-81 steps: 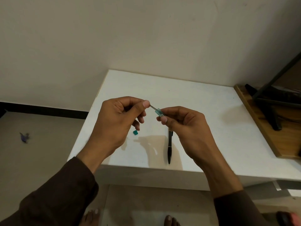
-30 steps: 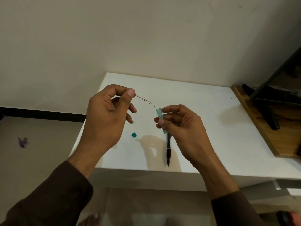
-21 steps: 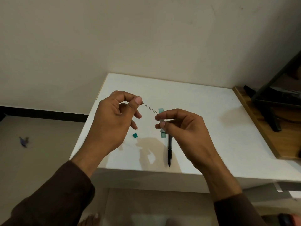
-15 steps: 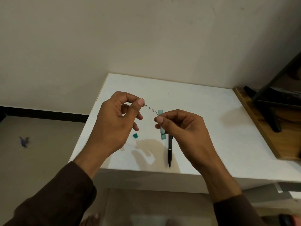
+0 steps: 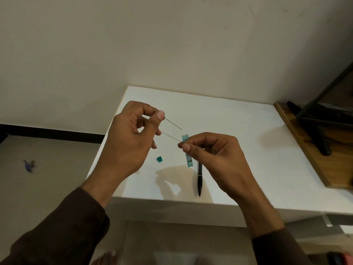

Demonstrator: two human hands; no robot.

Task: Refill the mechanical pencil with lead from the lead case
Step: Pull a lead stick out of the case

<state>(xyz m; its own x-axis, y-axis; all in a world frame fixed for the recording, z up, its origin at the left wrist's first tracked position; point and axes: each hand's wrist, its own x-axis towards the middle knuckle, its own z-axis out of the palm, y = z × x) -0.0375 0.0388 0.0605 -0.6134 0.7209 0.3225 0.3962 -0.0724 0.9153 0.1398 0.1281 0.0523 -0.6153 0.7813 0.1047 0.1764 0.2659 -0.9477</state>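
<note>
My left hand [image 5: 129, 142] hovers above the white table [image 5: 238, 131], pinching one thin dark lead [image 5: 172, 123] between thumb and forefinger. The lead's free end points toward the case. A second lead [image 5: 171, 136] runs from behind my left fingers to the open top of the teal lead case [image 5: 189, 161]. My right hand [image 5: 215, 159] holds the case upright. The case's small teal cap [image 5: 159, 159] lies on the table below my left hand. Beneath my right hand lies the black mechanical pencil [image 5: 199, 178], tip toward the table's near edge.
A wooden board [image 5: 305, 146] carrying a black metal stand [image 5: 317, 134] adjoins the table's right side. The wall runs behind the table. Floor lies to the left, with a small purple object [image 5: 28, 166] on it.
My left hand has risen and drawn back to the left. The lead it pinches has come clear of the case, and a second lead now shows at the case mouth.
</note>
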